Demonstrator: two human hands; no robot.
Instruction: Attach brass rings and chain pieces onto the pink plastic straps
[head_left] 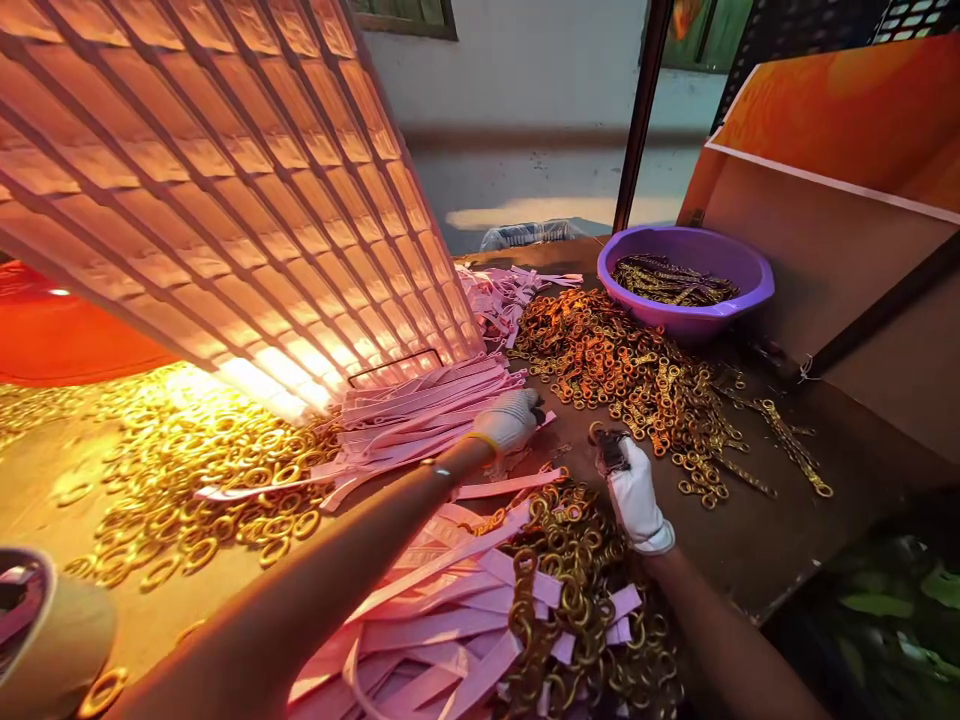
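My left hand (510, 420), in a white glove with dark fingertips, is closed at the right end of a stack of pink straps (420, 395). A pink strap end (550, 419) sticks out beside its fingers. My right hand (636, 490), gloved the same way, has its fingers pinched together, and a gold ring-ended metal fitting (596, 432) shows at their tips. The rest of that fitting is hidden by the fingers. Below both hands lies a heap of pink straps with gold fittings attached (525, 600). Beyond my right hand spreads a pile of loose gold fittings (630, 360).
A purple basin (682, 318) with dark chain-like pieces stands at the back right. Many gold rings (210, 500) lie on the left under bright light, beside a slanted translucent ribbed panel (247, 180). A round container (67, 640) sits at the lower left. Brown board walls (832, 260) the right.
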